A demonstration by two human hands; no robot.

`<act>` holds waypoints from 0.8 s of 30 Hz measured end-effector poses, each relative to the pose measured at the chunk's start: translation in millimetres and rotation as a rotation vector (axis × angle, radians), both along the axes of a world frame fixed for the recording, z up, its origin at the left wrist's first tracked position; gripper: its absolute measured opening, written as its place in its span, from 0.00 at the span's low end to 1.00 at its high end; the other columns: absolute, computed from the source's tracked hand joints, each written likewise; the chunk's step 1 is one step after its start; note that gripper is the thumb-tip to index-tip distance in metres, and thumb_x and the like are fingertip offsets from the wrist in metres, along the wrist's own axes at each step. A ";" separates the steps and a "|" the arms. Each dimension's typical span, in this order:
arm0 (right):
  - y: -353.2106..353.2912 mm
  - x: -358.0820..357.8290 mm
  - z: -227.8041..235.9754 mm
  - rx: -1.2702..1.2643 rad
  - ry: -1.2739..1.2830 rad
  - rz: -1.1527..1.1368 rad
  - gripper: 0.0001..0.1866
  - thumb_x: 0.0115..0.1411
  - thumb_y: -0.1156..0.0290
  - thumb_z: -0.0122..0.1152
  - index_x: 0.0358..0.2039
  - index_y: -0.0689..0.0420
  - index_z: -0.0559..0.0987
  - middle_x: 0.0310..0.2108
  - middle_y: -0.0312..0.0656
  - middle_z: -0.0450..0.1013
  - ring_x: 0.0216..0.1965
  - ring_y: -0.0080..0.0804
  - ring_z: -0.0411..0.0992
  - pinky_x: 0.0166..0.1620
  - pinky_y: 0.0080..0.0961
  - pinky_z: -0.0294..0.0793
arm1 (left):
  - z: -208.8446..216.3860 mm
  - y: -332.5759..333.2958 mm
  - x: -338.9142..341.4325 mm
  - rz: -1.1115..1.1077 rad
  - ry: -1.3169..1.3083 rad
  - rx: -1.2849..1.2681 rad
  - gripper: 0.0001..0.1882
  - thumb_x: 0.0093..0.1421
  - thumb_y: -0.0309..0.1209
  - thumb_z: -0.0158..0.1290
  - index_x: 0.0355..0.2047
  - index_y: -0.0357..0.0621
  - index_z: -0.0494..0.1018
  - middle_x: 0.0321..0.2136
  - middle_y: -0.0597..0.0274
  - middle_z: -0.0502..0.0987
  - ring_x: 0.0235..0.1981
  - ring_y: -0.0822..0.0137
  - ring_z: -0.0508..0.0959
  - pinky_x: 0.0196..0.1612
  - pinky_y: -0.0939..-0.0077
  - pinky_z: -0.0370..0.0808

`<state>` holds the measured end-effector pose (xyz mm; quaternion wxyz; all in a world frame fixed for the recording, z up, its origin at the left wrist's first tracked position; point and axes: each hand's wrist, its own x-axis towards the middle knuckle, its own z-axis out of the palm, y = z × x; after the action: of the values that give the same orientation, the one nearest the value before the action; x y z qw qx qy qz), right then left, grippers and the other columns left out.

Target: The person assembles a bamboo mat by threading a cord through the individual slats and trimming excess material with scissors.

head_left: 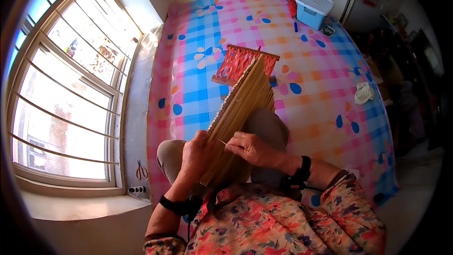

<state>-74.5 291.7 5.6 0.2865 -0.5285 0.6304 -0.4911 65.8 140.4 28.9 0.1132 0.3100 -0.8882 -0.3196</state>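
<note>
A yellowish-brown mat of thin sticks or straws (236, 108), with a row of pale knobs along its left edge, leans across my lap, its narrow end pointing away. My left hand (195, 155) is closed around its left edge. Over the mat's face, my right hand (247, 148) pinches a thin pale sliver, which could be a needle or a stick end; its kind is too small to tell. Behind the mat's far end lies a small wooden frame strung with red strands (236, 63), partly hidden by the mat.
I sit on a checked, flowered sheet (198, 99). A light-blue lidded box (311, 16) stands at the far right, a crumpled white cloth (364, 93) lies at the right. Scissors (140, 171) rest on the ledge at left, beneath a barred window (66, 104).
</note>
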 end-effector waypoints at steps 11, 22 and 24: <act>-31.4 -2.5 4.5 -0.244 -0.361 0.175 0.10 0.62 0.71 0.55 0.25 0.62 0.75 0.27 0.42 0.71 0.32 0.36 0.70 0.40 0.28 0.69 | 0.0 0.1 -0.2 -0.038 0.058 0.009 0.12 0.56 0.28 0.56 0.39 0.38 0.71 0.26 0.46 0.78 0.29 0.49 0.79 0.31 0.64 0.73; -14.5 19.7 11.2 -0.139 -0.335 -0.011 0.12 0.64 0.69 0.53 0.25 0.61 0.74 0.25 0.43 0.67 0.29 0.31 0.67 0.36 0.26 0.67 | -1.1 4.6 1.5 0.003 -0.029 0.021 0.12 0.58 0.34 0.53 0.41 0.43 0.69 0.29 0.44 0.77 0.32 0.43 0.77 0.34 0.54 0.72; -13.9 11.8 3.4 -0.129 -0.361 -0.011 0.12 0.65 0.68 0.53 0.27 0.61 0.76 0.28 0.39 0.70 0.32 0.26 0.68 0.39 0.23 0.68 | 2.5 2.5 -1.9 0.005 -0.077 0.023 0.13 0.58 0.34 0.53 0.40 0.43 0.69 0.29 0.44 0.77 0.33 0.42 0.77 0.34 0.53 0.72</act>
<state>-62.8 277.9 9.0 0.3578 -0.4458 0.5388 -0.6188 63.9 143.0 31.5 0.0760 0.3257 -0.8874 -0.3173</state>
